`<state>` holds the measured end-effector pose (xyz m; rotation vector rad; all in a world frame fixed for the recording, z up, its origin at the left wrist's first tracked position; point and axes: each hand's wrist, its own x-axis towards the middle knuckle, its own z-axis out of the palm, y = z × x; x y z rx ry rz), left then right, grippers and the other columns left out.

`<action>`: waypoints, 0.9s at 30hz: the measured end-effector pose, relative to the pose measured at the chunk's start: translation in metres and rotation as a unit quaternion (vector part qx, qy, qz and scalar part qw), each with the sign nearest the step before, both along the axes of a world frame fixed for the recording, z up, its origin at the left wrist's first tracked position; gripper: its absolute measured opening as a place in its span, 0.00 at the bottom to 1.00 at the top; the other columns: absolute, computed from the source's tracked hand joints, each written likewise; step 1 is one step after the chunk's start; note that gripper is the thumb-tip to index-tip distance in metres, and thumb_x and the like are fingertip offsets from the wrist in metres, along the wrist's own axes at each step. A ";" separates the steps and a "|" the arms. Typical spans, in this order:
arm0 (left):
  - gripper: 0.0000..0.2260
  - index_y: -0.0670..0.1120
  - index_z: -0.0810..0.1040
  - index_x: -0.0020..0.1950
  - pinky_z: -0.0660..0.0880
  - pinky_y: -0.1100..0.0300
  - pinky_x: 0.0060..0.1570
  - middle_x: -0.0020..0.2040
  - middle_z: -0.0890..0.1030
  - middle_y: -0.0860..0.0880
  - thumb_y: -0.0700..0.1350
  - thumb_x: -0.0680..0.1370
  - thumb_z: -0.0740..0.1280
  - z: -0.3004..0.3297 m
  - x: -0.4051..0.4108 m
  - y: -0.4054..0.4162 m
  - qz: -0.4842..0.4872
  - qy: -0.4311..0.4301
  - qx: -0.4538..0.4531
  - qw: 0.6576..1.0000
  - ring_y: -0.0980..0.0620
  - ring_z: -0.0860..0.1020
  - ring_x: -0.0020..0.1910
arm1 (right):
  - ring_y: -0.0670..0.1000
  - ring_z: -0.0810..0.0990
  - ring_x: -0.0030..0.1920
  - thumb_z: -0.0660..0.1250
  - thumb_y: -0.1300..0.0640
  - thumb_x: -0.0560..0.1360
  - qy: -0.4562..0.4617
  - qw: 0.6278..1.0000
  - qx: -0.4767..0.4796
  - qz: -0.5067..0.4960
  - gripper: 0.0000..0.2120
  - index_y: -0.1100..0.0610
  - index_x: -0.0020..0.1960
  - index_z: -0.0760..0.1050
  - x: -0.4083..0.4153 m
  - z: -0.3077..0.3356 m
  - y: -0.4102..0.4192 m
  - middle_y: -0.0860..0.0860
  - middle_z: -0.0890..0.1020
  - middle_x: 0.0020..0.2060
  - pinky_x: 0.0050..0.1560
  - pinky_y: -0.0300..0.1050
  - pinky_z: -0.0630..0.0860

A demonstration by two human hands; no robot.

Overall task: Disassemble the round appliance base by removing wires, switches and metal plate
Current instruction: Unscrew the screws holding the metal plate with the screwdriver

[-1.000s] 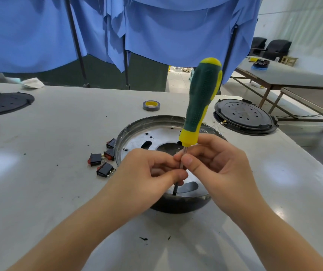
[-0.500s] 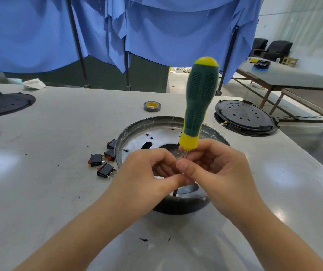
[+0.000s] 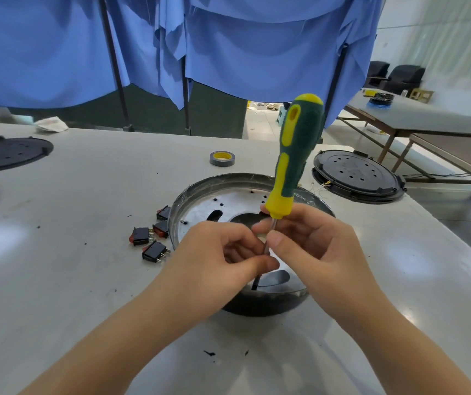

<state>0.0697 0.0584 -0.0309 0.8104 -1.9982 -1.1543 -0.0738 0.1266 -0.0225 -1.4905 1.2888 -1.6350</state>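
both hands meet over the near half of the round appliance base [image 3: 200,192], which sits on the white table [image 3: 86,280] directly beneath them. the right hand [image 3: 314,252] has thumb and fingers curled around the thin metal shaft of a screwdriver [image 3: 294,155], pinching it just below the yellow collar of the handle; the green and yellow handle rises upright above that hand, leaning a little away from the person. the left hand [image 3: 217,255] is curled too, its thumb and fingertips closed against the shaft lower down, touching the right hand's fingers. the dark tip of the screwdriver pokes out below the hands, down onto the metal plate [image 3: 231,203] inside the base, beside a curved slot. just left of the left hand, four black switches [image 3: 154,238] with red ends lie loose on the table, close to the base's rim. beyond the hands sits a roll of tape [image 3: 222,158], and beyond the right hand a black round cover [image 3: 356,175] with thin wires [image 3: 321,187] at its edge.
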 end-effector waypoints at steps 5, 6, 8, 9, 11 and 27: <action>0.07 0.53 0.81 0.37 0.77 0.66 0.34 0.30 0.82 0.55 0.48 0.67 0.79 -0.001 0.000 -0.001 0.012 -0.013 -0.015 1.000 0.58 0.79 0.30 | 0.48 0.84 0.48 0.73 0.54 0.66 -0.036 0.999 -0.028 -0.024 0.14 0.53 0.52 0.79 -0.003 0.019 -0.006 0.50 0.85 0.45 0.46 0.36 0.78; 0.08 0.54 0.81 0.37 0.76 0.67 0.33 0.30 0.81 0.55 0.48 0.66 0.79 -0.001 0.000 -0.002 0.013 -0.014 -0.014 1.000 0.58 0.79 0.30 | 0.49 0.84 0.48 0.74 0.53 0.66 -0.036 0.998 -0.035 -0.029 0.16 0.53 0.53 0.79 -0.004 0.023 -0.007 0.50 0.85 0.46 0.46 0.37 0.79; 0.08 0.54 0.80 0.37 0.75 0.67 0.33 0.30 0.81 0.54 0.49 0.66 0.79 -0.002 0.000 -0.002 0.009 -0.015 -0.016 1.000 0.57 0.78 0.29 | 0.48 0.84 0.47 0.75 0.53 0.65 -0.030 0.998 -0.048 -0.021 0.17 0.53 0.53 0.78 -0.004 0.032 -0.011 0.49 0.85 0.45 0.45 0.37 0.79; 0.09 0.54 0.80 0.37 0.75 0.67 0.33 0.30 0.81 0.54 0.49 0.66 0.79 -0.002 0.001 -0.003 0.005 -0.016 -0.018 1.000 0.57 0.78 0.30 | 0.47 0.84 0.46 0.75 0.53 0.65 -0.024 0.998 -0.055 -0.013 0.17 0.53 0.52 0.78 -0.003 0.034 -0.012 0.48 0.85 0.44 0.44 0.37 0.79; 0.09 0.54 0.79 0.38 0.76 0.66 0.34 0.31 0.81 0.54 0.51 0.66 0.79 -0.002 0.002 -0.003 0.000 -0.019 -0.023 1.000 0.57 0.79 0.30 | 0.46 0.84 0.42 0.75 0.55 0.64 -0.014 0.998 -0.066 -0.001 0.16 0.53 0.50 0.77 0.000 0.038 -0.015 0.47 0.85 0.41 0.41 0.36 0.79; 0.06 0.51 0.84 0.42 0.80 0.65 0.43 0.36 0.85 0.52 0.40 0.73 0.73 -0.001 0.005 0.000 -0.035 0.072 0.008 0.997 0.54 0.85 0.37 | 0.49 0.84 0.50 0.70 0.56 0.69 0.096 0.973 0.098 0.184 0.15 0.53 0.56 0.77 -0.024 0.075 -0.037 0.46 0.84 0.46 0.50 0.41 0.79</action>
